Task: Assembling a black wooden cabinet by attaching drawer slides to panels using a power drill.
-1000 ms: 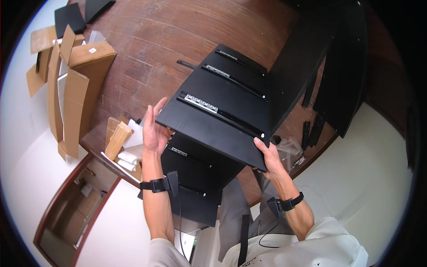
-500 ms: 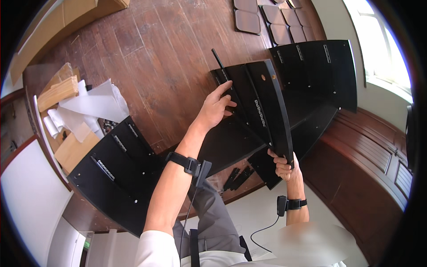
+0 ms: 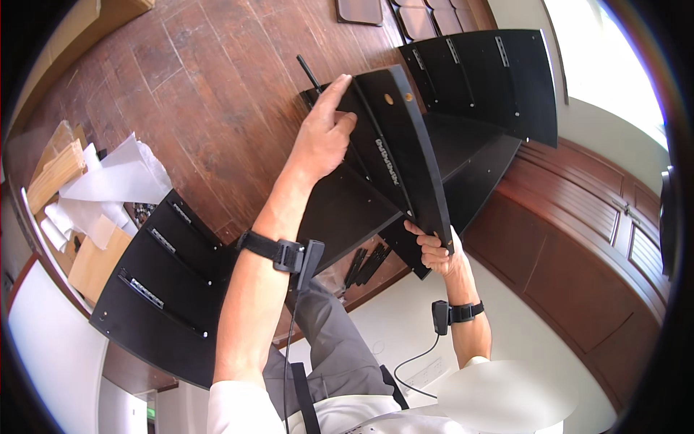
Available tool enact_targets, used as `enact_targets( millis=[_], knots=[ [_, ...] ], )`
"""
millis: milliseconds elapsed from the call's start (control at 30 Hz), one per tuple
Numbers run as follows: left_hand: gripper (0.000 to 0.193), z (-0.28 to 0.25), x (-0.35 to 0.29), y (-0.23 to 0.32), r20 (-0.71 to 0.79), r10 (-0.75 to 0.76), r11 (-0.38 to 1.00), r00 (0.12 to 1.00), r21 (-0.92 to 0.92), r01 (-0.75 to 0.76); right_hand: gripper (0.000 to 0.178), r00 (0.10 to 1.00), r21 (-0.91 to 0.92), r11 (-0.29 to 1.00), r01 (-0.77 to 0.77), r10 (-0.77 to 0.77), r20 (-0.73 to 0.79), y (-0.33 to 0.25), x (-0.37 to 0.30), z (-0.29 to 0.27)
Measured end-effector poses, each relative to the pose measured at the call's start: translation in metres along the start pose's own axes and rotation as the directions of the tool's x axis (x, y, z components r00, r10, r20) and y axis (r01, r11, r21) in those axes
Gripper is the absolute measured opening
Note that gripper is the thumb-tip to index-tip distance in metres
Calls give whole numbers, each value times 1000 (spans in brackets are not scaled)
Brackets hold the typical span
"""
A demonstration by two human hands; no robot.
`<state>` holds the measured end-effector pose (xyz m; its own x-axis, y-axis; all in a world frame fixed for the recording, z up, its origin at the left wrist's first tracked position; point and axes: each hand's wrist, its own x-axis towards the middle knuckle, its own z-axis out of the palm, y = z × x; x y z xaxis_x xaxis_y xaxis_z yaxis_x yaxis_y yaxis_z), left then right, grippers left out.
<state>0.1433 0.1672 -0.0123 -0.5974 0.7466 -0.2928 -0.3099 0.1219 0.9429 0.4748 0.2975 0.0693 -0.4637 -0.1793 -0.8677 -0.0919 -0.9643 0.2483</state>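
Note:
A black furniture panel [image 3: 394,130] with metal drawer slides and two brass-coloured round fittings is held tilted in front of me. My right hand [image 3: 437,252] grips its near lower end, thumb on one face and fingers wrapped around the edge. At the far end, my left hand [image 3: 323,137] has its index finger stretched to the panel's top edge, beside a slide. The other left fingers are partly hidden; nothing shows held in them. Behind the panel, a long black board [image 3: 325,217] joins a standing black side panel [image 3: 484,79]. Another black panel with slides [image 3: 163,282] stands left.
Cardboard, foam sheet [image 3: 119,173] and wood pieces lie at left on the brown wooden floor [image 3: 210,79]. Black strips [image 3: 366,265] rest near my legs. Dark square panels [image 3: 359,10] lie at the far side. A brown wooden door [image 3: 578,195] runs along the right.
My left hand has moved across the panel to its far top edge, the index finger now reaching the middle slide's end. My right hand keeps its grip. The view has shifted.

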Motion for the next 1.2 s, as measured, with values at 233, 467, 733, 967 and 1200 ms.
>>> enact_targets(
  millis=[233, 467, 733, 967, 1200],
  knots=[
    [82, -39, -12, 28, 1, -266, 955, 964, -139, 263, 54, 992, -125, 992, 3, -19, -123, 53, 24, 0],
    [66, -79, -38, 43, -3, -400, 892, 917, -232, 388, 51, 930, -294, 950, 103, -197, -310, 118, 44, 10],
    [67, -79, -35, 60, -28, -555, 795, 831, -311, 521, 51, 953, -211, 973, 90, -146, -266, 121, 49, 8],
    [67, -69, -31, 66, -64, -541, 816, 838, -282, 505, 59, 953, -193, 978, 81, -133, -271, 125, 50, 11],
    [64, -70, -22, 68, -32, -509, 843, 860, -219, 491, 47, 963, -43, 984, 170, -176, -204, 128, 44, 2]
  ],
)
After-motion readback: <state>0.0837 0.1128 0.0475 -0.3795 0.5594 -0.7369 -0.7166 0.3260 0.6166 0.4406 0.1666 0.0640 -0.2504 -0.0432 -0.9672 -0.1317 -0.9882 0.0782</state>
